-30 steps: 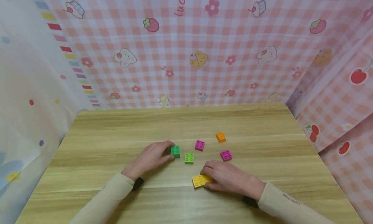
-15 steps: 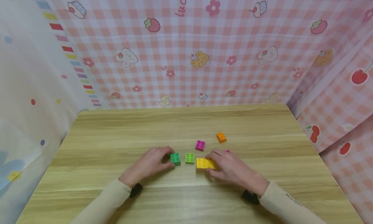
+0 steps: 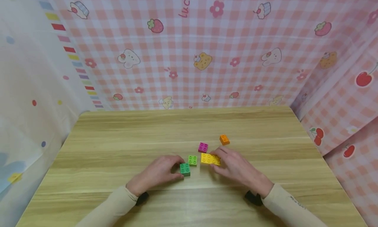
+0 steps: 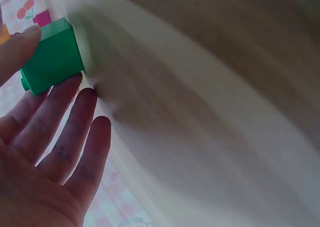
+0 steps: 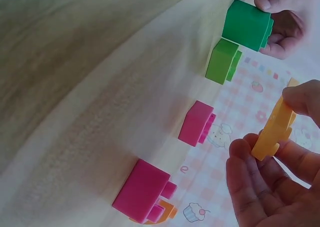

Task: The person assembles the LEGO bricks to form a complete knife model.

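Observation:
Between thumb and fingers my left hand (image 3: pixel 157 172) pinches a dark green toy building brick (image 3: pixel 185 170), just in front of a lime green brick (image 3: pixel 192 160). The left wrist view shows the green brick (image 4: pixel 55 57) on its side face, close to the tabletop. My right hand (image 3: pixel 239 168) grips the right end of a flat yellow brick (image 3: pixel 209 159). In the right wrist view this yellow brick (image 5: pixel 275 127) is held off the table. A magenta brick (image 3: pixel 203 147) lies just beyond it. Another magenta brick (image 5: pixel 142 189) appears in the right wrist view; my right hand hides it from the head view.
An orange brick (image 3: pixel 224 139) with a sloped side lies farther back on the wooden table (image 3: pixel 133 128). Behind the table's far edge hangs a pink checked cloth (image 3: pixel 183 39). More cloth hangs at the left and right.
My right hand has lifted the yellow brick and carried it away from me, slightly right, covering one magenta brick. My left hand has brought the green brick nearer to me and rightward.

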### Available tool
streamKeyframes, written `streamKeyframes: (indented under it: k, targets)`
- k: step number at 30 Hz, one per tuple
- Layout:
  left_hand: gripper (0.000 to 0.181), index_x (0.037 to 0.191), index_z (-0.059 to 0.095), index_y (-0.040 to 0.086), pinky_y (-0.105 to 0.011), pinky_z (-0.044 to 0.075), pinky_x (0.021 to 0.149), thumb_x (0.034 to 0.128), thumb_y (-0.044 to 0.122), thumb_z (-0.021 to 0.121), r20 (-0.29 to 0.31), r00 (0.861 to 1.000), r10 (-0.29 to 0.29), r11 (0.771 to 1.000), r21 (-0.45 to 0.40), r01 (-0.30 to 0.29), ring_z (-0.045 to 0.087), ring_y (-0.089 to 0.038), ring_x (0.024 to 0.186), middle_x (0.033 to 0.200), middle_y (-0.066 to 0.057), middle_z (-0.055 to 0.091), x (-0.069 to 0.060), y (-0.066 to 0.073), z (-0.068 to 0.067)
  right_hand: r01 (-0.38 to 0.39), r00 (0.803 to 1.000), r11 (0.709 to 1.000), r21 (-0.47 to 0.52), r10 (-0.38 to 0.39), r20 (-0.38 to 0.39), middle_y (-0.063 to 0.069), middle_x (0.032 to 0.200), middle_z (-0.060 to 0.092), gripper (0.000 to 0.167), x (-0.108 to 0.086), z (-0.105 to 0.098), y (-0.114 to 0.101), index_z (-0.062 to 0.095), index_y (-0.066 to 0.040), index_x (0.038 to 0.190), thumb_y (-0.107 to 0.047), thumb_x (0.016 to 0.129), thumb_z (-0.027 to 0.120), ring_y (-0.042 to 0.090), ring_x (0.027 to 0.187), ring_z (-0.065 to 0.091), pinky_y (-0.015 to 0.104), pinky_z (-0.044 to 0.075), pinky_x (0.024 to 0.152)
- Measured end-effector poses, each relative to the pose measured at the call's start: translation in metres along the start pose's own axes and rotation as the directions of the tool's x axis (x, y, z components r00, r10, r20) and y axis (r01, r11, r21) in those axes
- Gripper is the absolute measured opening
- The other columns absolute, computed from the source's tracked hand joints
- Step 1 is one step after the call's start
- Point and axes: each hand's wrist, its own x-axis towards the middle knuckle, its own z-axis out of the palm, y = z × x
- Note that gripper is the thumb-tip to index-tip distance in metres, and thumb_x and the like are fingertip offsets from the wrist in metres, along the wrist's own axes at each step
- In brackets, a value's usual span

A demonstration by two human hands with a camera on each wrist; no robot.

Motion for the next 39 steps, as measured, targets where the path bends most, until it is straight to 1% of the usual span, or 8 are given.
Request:
streamKeyframes:
  k: [7, 11, 15, 20, 24, 28, 32, 39]
  targets:
    - [0.044, 0.121, 0.07, 0.011, -0.038, 0.057, 0.09, 0.0863, 0.033, 0.085, 0.016, 0.999, 0.033, 0.999, 0.0, -0.033, 0.067, -0.014, 0.097, 0.111, 0.0, 0.074, 0.006, 0.01, 0.008, 0.017, 1.0, 1.0, 0.0, -0.017, 0.007, 0.002, 0.111, 0.067, 0.04, -0.001, 0.002, -0.002, 0.069, -0.009, 0.123, -0.029, 0.09, 0.082, 0.011, 0.088, 0.061, 0.028, 0.058, 0.078]
    - [0.045, 0.122, 0.07, 0.011, -0.038, 0.057, 0.09, 0.0852, 0.032, 0.086, 0.017, 1.0, 0.021, 1.0, -0.01, -0.021, 0.067, -0.015, 0.1, 0.114, -0.001, 0.074, 0.006, 0.012, 0.01, 0.059, 0.998, 0.998, 0.019, -0.059, 0.005, 0.002, 0.112, 0.068, 0.04, -0.001, 0.004, -0.005, 0.069, -0.009, 0.123, -0.028, 0.09, 0.082, 0.012, 0.09, 0.063, 0.031, 0.058, 0.08]
    - [0.051, 0.126, 0.07, 0.01, -0.04, 0.056, 0.096, 0.0837, 0.033, 0.088, 0.028, 1.0, 0.003, 0.999, -0.032, -0.003, 0.067, -0.017, 0.108, 0.121, -0.003, 0.073, 0.006, 0.011, 0.01, 0.073, 0.997, 0.996, 0.047, -0.075, 0.028, 0.0, 0.113, 0.067, 0.04, 0.002, 0.008, -0.011, 0.069, -0.011, 0.124, -0.029, 0.091, 0.081, 0.011, 0.093, 0.062, 0.032, 0.058, 0.083]
    - [0.056, 0.129, 0.068, 0.007, -0.045, 0.052, 0.104, 0.083, 0.031, 0.089, 0.031, 0.999, 0.005, 0.998, -0.062, -0.003, 0.066, -0.024, 0.117, 0.127, -0.007, 0.071, 0.001, 0.008, 0.007, 0.086, 0.993, 0.994, 0.073, -0.091, 0.07, 0.001, 0.119, 0.067, 0.042, 0.007, 0.014, -0.021, 0.068, -0.01, 0.126, -0.032, 0.093, 0.079, 0.015, 0.102, 0.064, 0.036, 0.058, 0.091]
    - [0.056, 0.131, 0.067, 0.006, -0.046, 0.052, 0.105, 0.0842, 0.03, 0.088, 0.013, 1.0, 0.0, 0.996, -0.085, 0.001, 0.066, -0.025, 0.119, 0.128, -0.008, 0.071, -0.006, 0.005, 0.002, 0.097, 0.99, 0.992, 0.08, -0.105, 0.093, 0.003, 0.121, 0.067, 0.043, 0.011, 0.019, -0.027, 0.068, -0.008, 0.127, -0.032, 0.093, 0.079, 0.018, 0.108, 0.065, 0.039, 0.057, 0.095]
    - [0.056, 0.132, 0.066, 0.006, -0.045, 0.053, 0.102, 0.0858, 0.031, 0.086, -0.003, 1.0, -0.013, 0.995, -0.097, 0.012, 0.067, -0.024, 0.116, 0.127, -0.008, 0.071, -0.012, 0.003, -0.003, 0.114, 0.988, 0.991, 0.076, -0.121, 0.094, 0.003, 0.119, 0.067, 0.044, 0.015, 0.022, -0.031, 0.068, -0.007, 0.127, -0.032, 0.092, 0.08, 0.015, 0.102, 0.065, 0.035, 0.058, 0.091]
    - [0.056, 0.133, 0.065, 0.007, -0.045, 0.054, 0.101, 0.0879, 0.034, 0.084, -0.013, 1.0, -0.026, 0.993, -0.114, 0.025, 0.067, -0.023, 0.114, 0.127, -0.008, 0.071, -0.016, 0.001, -0.005, 0.134, 0.987, 0.99, 0.045, -0.138, 0.087, 0.001, 0.117, 0.066, 0.045, 0.018, 0.026, -0.033, 0.069, -0.009, 0.126, -0.035, 0.091, 0.08, 0.012, 0.095, 0.062, 0.029, 0.058, 0.083]
    - [0.052, 0.132, 0.065, 0.009, -0.045, 0.055, 0.098, 0.0902, 0.035, 0.082, -0.028, 0.999, -0.042, 0.989, -0.146, 0.038, 0.068, -0.022, 0.113, 0.126, -0.006, 0.071, -0.019, 0.006, -0.004, 0.128, 0.983, 0.991, 0.034, -0.131, 0.127, -0.003, 0.112, 0.063, 0.041, 0.023, 0.028, -0.038, 0.071, -0.012, 0.123, -0.037, 0.092, 0.079, 0.008, 0.088, 0.056, 0.021, 0.053, 0.073]
